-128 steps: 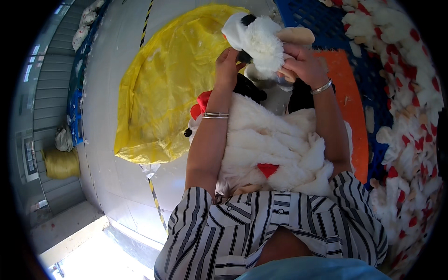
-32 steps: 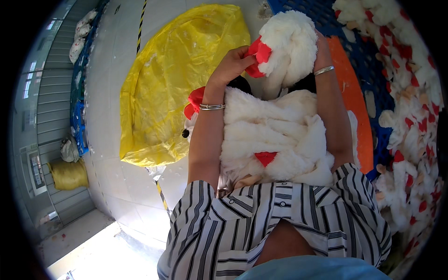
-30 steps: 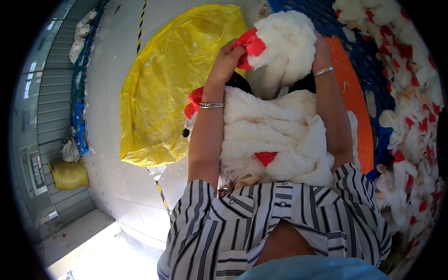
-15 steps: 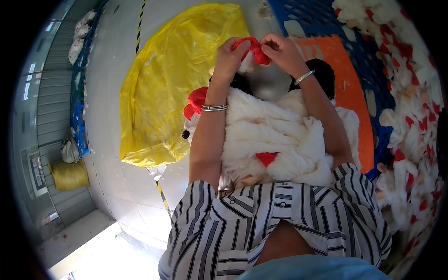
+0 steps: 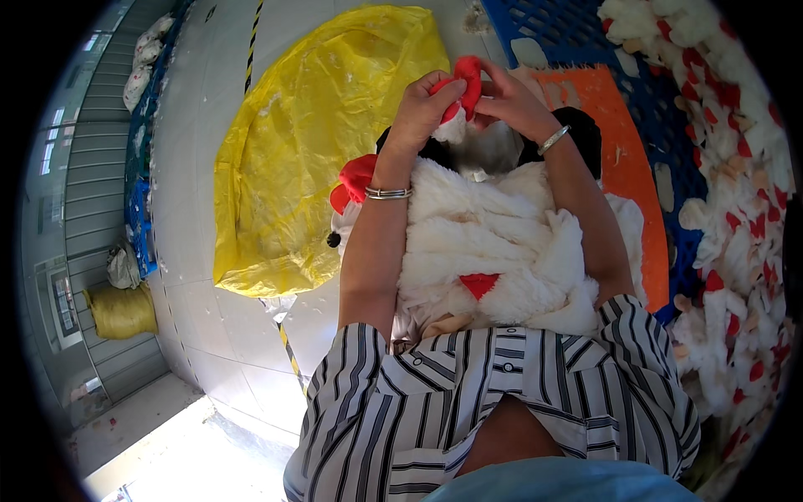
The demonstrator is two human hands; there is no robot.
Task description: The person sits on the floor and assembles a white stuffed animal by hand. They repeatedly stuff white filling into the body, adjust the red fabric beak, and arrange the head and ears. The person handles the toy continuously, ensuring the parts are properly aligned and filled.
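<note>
Both hands are raised in front of me around a small red and white plush piece (image 5: 469,82). My left hand (image 5: 421,109) pinches its left side, thumb on the red cloth, with white fluff hanging just below. On the other side my right hand (image 5: 512,102) has its fingers closed at the red cloth. White plush skins (image 5: 477,217) with a red triangular patch lie across my lap under my forearms. Beside my left wrist sits another plush piece with a red top (image 5: 357,175) and a black ball.
A large yellow plastic bag (image 5: 309,159) lies on the floor to the left. An orange sheet (image 5: 623,167) rests over a blue plastic pallet (image 5: 556,33) at the right. Beyond it is a heap of white and red plush pieces (image 5: 728,326).
The red cloth has been turned, and one part now sticks up between my hands. My right hand has shifted slightly down and its grip has changed.
</note>
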